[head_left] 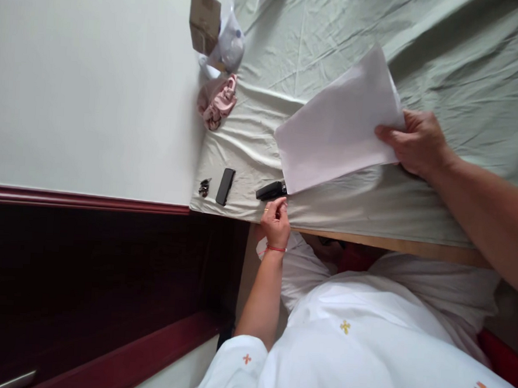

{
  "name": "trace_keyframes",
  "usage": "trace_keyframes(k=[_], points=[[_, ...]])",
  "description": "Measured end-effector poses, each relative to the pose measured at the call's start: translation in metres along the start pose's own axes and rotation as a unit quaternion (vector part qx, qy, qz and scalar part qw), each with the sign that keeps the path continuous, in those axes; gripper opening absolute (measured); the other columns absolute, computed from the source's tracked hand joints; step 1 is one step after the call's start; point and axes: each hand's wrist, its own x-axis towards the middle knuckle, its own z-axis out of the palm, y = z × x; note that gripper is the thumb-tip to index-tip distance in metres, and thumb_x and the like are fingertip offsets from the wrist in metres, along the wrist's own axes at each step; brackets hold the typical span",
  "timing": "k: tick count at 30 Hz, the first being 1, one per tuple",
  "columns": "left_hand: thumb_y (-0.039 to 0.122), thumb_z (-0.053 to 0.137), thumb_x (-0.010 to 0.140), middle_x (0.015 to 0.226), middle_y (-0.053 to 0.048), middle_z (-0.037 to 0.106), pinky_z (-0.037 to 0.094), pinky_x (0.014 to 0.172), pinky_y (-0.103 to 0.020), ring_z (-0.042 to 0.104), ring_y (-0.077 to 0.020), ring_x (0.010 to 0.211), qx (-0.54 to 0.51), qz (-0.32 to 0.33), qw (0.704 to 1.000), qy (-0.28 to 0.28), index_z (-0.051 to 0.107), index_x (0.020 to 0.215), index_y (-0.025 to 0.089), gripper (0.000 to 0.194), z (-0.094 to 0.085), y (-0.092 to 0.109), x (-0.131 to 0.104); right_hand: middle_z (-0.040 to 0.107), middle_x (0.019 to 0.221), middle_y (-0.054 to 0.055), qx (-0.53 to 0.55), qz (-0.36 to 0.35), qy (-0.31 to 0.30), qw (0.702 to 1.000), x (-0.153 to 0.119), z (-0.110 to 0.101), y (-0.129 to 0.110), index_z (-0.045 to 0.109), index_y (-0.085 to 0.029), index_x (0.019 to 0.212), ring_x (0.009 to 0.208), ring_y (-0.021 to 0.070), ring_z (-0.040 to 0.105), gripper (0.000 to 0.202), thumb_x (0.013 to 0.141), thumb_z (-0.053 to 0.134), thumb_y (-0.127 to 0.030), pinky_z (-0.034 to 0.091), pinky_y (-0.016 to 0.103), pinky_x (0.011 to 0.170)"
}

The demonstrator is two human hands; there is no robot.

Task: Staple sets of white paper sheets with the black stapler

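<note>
My right hand (420, 142) grips the right edge of white paper sheets (340, 123), thumb on top and fingers beneath. The paper is held at a slant over the cloth-covered table, its lower left corner beside a small black stapler (270, 190). Whether the corner sits in the stapler's jaw or only next to it, I cannot tell. My left hand (277, 221) is at the table's front edge, just below the stapler. Its fingers are curled together as in a pinch; anything between them is too small to make out.
A pale green wrinkled cloth (264, 106) covers the table. Left of the stapler lie a flat black rectangular object (225, 186) and a small dark bunch (204, 187). Farther back are pink fabric (218, 102), a clear plastic bag (231, 43) and a cardboard box (205, 18) by the wall.
</note>
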Motion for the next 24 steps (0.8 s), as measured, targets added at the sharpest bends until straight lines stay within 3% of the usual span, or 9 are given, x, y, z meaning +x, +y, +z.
trace_keyframes(k=[2, 5, 8, 12, 15, 18, 21, 24], points=[[0.027, 0.061, 0.089, 0.081, -0.004, 0.072, 0.042, 0.057, -0.023, 0.056, -0.0098, 0.058, -0.093, -0.134, 0.986, 0.017, 0.071, 0.097, 0.018, 0.015, 0.006, 0.002, -0.001, 0.071, 0.082, 0.001, 0.016, 0.003, 0.001, 1.000, 0.000, 0.001, 0.000, 0.071, -0.015, 0.082, 0.067, 0.0093, 0.059, 0.010, 0.079, 0.076, -0.023, 0.055, 0.030, 0.069], [0.030, 0.064, 0.087, 0.074, -0.004, 0.072, 0.022, 0.042, -0.020, 0.040, -0.0042, 0.042, -0.216, -0.321, 0.922, 0.009, 0.066, 0.090, 0.015, 0.015, 0.009, 0.011, 0.006, 0.072, 0.084, 0.002, 0.035, 0.011, 0.005, 0.999, 0.001, 0.002, 0.002, 0.070, -0.014, 0.081, 0.068, 0.0096, 0.062, 0.008, 0.079, 0.076, -0.020, 0.057, 0.031, 0.072], [0.033, 0.065, 0.089, 0.076, -0.008, 0.074, 0.014, 0.039, -0.019, 0.038, -0.0023, 0.038, -0.282, -0.424, 0.860, -0.027, 0.065, 0.086, 0.013, 0.021, 0.006, 0.025, 0.018, 0.073, 0.083, 0.003, 0.062, 0.027, 0.014, 0.998, 0.003, 0.002, 0.004, 0.071, -0.014, 0.082, 0.069, 0.0111, 0.063, 0.006, 0.077, 0.074, -0.016, 0.056, 0.031, 0.070], [0.046, 0.054, 0.098, 0.080, -0.010, 0.075, 0.014, 0.035, -0.017, 0.035, -0.0007, 0.036, -0.350, -0.484, 0.798, -0.077, 0.066, 0.084, 0.011, 0.039, 0.002, 0.039, 0.031, 0.073, 0.083, 0.005, 0.067, 0.040, 0.003, 0.997, 0.004, 0.002, 0.004, 0.072, -0.015, 0.084, 0.068, 0.0130, 0.061, 0.011, 0.074, 0.075, -0.020, 0.054, 0.029, 0.062], [0.054, 0.057, 0.096, 0.077, -0.009, 0.074, 0.013, 0.033, -0.016, 0.033, -0.0005, 0.035, -0.369, -0.492, 0.784, -0.082, 0.063, 0.081, 0.012, 0.044, 0.005, 0.042, 0.037, 0.074, 0.084, 0.005, 0.039, 0.041, -0.014, 0.998, 0.002, 0.002, 0.001, 0.072, -0.017, 0.082, 0.069, 0.0146, 0.061, 0.015, 0.071, 0.077, -0.026, 0.052, 0.028, 0.059], [0.035, 0.066, 0.094, 0.069, -0.005, 0.072, 0.014, 0.034, -0.014, 0.032, 0.0004, 0.034, -0.343, -0.499, 0.795, -0.050, 0.057, 0.079, 0.013, 0.028, 0.012, 0.043, 0.038, 0.074, 0.084, 0.004, 0.022, 0.044, -0.023, 0.999, -0.001, 0.002, -0.006, 0.072, -0.017, 0.081, 0.069, 0.0146, 0.060, 0.016, 0.070, 0.076, -0.028, 0.050, 0.027, 0.056], [0.013, 0.059, 0.092, 0.064, -0.003, 0.070, 0.015, 0.034, -0.012, 0.031, 0.0008, 0.033, -0.313, -0.514, 0.798, -0.036, 0.053, 0.077, 0.013, 0.016, 0.016, 0.044, 0.038, 0.072, 0.079, 0.004, 0.004, 0.051, -0.026, 0.998, -0.003, 0.003, -0.011, 0.072, -0.018, 0.080, 0.065, 0.0133, 0.056, 0.014, 0.070, 0.074, -0.026, 0.046, 0.025, 0.053], [0.009, 0.053, 0.092, 0.061, -0.003, 0.069, 0.016, 0.032, -0.012, 0.030, 0.0006, 0.032, -0.308, -0.538, 0.783, -0.048, 0.053, 0.074, 0.013, 0.018, 0.016, 0.046, 0.040, 0.068, 0.073, 0.003, 0.004, 0.056, -0.037, 0.998, -0.002, 0.003, -0.011, 0.070, -0.017, 0.078, 0.060, 0.0119, 0.052, 0.011, 0.071, 0.072, -0.025, 0.043, 0.025, 0.050]])
